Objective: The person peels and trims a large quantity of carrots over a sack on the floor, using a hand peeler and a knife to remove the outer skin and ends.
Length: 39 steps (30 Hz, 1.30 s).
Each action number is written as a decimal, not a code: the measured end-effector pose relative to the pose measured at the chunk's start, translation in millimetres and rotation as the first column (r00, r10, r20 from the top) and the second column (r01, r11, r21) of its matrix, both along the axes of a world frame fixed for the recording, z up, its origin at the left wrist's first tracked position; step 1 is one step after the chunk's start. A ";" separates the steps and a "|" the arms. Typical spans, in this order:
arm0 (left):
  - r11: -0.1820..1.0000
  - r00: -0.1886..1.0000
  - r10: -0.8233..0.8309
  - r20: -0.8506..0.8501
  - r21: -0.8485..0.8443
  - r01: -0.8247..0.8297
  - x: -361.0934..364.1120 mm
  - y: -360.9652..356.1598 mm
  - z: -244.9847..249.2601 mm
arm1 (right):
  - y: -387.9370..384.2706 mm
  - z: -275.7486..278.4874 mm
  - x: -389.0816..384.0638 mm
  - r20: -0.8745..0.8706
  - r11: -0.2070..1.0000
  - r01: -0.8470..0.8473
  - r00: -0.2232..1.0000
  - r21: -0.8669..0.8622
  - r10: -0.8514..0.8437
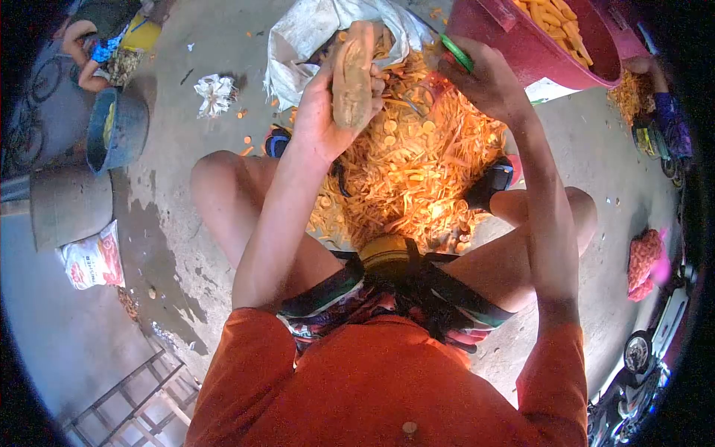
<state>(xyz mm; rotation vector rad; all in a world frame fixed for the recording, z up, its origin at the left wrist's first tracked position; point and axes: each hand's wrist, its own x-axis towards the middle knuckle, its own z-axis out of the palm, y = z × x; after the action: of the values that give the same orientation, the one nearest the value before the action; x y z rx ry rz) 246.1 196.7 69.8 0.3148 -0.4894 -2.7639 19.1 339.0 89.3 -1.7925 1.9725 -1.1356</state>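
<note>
My left hand [328,112] is wrapped round a thick carrot [353,93], brownish with paler orange at its upper end, held upright above the peelings. To the right, my right hand [488,78] is closed on a green-handled knife [457,54]; its thin blade, hard to make out, seems to point up and left. The two hands are apart, and the knife does not touch the carrot. Below them, a heap of orange peelings [402,175] with round cut ends lies between my legs. A white sack [294,48] lies open behind my left hand.
A red tub [514,45] of peeled carrots [555,26] stands at the upper right. Further left are a blue-grey tub [126,138], a crumpled plastic bag [215,94] and a printed sack [93,257]. Other people sit at both far edges. A red net bag [645,264] lies right.
</note>
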 end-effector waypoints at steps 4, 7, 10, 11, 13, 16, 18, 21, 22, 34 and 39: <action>0.982 0.982 0.087 0.169 -0.182 -0.056 -1.4 1.2 12.0 | 0.9 2.8 -3.1 -0.012 0.999 -0.025 1.000 0.042 0.025; 0.957 0.961 0.086 0.264 -0.290 -0.006 -1.3 -0.3 7.2 | 0.3 16.9 6.8 0.161 0.998 -0.053 0.985 -0.019 0.056; 0.943 0.928 0.101 0.359 -0.332 0.026 0.1 8.1 10.4 | -0.9 18.0 8.5 0.246 0.982 -0.053 0.964 -0.182 0.098; 0.949 0.931 0.089 0.355 -0.314 0.029 0.1 12.2 14.8 | -3.4 15.2 15.8 0.224 0.967 -0.074 0.966 -0.243 0.130; 0.968 0.937 0.061 0.344 -0.251 0.030 -3.1 17.5 21.2 | -2.8 20.1 38.7 0.226 0.965 -0.080 0.964 -0.251 0.139; 0.982 0.952 0.008 0.306 -0.180 0.050 -5.7 20.8 12.9 | -2.8 26.5 60.1 0.069 0.914 -0.226 0.962 -0.336 0.264; 0.981 0.962 -0.017 0.274 -0.182 0.069 -6.3 23.3 12.4 | -3.2 36.0 64.0 0.001 0.890 -0.277 0.955 -0.361 0.297; 0.971 0.968 0.062 0.244 -0.240 -0.002 -6.2 29.2 17.0 | -11.2 31.8 54.5 -0.100 0.865 -0.293 0.956 -0.406 0.277; 0.971 0.969 0.060 0.241 -0.240 -0.001 -8.8 29.8 19.0 | -11.9 31.5 52.7 -0.103 0.866 -0.293 0.956 -0.405 0.275; 0.971 0.950 0.103 0.296 -0.236 -0.032 -10.3 28.7 17.8 | -10.2 32.4 45.8 0.079 0.947 -0.115 0.986 -0.298 0.145; 0.965 0.959 0.030 0.283 -0.258 0.046 -2.6 27.0 11.8 | -23.3 20.8 7.4 0.312 0.939 0.118 0.950 -0.322 -0.013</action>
<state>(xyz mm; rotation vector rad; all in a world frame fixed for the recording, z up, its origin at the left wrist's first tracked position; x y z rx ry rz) 243.5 223.8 81.6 0.6498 -0.9200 -2.6271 26.5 315.7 110.1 -1.5780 1.7466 -1.7478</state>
